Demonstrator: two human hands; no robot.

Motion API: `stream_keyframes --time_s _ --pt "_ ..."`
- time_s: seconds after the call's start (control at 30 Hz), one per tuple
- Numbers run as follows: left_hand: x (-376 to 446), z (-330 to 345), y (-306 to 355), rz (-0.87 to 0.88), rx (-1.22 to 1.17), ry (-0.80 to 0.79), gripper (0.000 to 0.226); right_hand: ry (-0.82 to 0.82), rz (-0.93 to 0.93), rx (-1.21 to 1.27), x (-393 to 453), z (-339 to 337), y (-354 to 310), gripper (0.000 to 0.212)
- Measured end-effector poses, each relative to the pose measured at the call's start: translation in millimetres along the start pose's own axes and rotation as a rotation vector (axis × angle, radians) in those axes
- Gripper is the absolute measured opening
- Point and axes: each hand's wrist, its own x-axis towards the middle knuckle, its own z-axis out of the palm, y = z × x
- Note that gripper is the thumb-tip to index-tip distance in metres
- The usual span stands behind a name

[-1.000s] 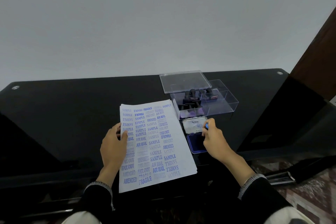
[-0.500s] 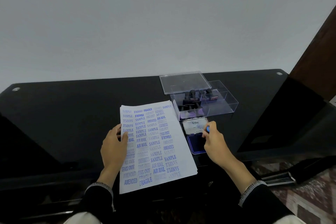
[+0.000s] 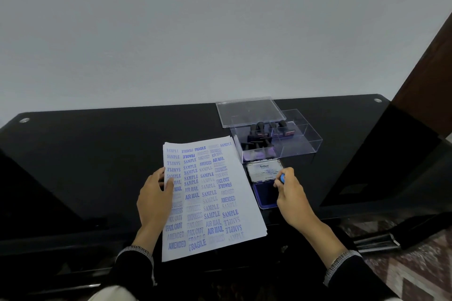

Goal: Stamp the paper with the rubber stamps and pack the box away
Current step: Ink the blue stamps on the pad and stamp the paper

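A white paper sheet (image 3: 215,203) covered in blue stamped words lies on the black table. My left hand (image 3: 154,199) rests flat on the sheet's left edge. My right hand (image 3: 291,194) grips a rubber stamp with a blue top (image 3: 282,178) over the open ink pad (image 3: 265,194), whose lid (image 3: 263,171) stands tilted up behind it. The stamp's lower part is hidden by my fingers. Behind the pad is a clear plastic box (image 3: 300,144) holding several black-handled stamps (image 3: 259,133) in its left half.
The box's clear lid (image 3: 247,111) lies behind the box, partly under it. The glossy black table (image 3: 97,154) ends at the wall behind. A dark wooden panel (image 3: 428,76) stands at the right. Patterned floor (image 3: 415,273) shows at lower right.
My right hand with the stamp has shifted slightly over the ink pad. My left hand stays on the paper.
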Motion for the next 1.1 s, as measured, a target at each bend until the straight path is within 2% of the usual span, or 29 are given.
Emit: stream_keyframes --time_s 0.23,0.37,0.6,0.77,0.97,1.03,1.1 --pt "1 0 1 -0.005 0.012 0.0 0.032 -0.186 0.063 0.051 26 -16 -8 0.01" --pt "0 0 2 -0.009 0.016 -0.004 0.032 -0.226 0.102 0.027 38 -16 -5 0.007" --pt "-1 -1 2 -0.004 0.014 -0.006 0.032 -0.135 0.051 0.042 11 -13 -8 0.034" --pt "-1 -1 2 0.014 -0.002 0.008 0.031 -0.06 0.012 0.039 -2 -5 -1 0.046" --pt "-3 -3 3 0.059 -0.012 0.001 0.032 -0.049 0.009 0.023 0 -6 -5 0.035" --pt "-4 -4 4 0.063 -0.004 -0.013 0.033 -0.028 0.01 0.086 2 -4 -14 0.029" --pt "-3 -5 7 0.058 -0.003 -0.026 0.032 0.027 0.005 0.21 2 0 -28 0.015"
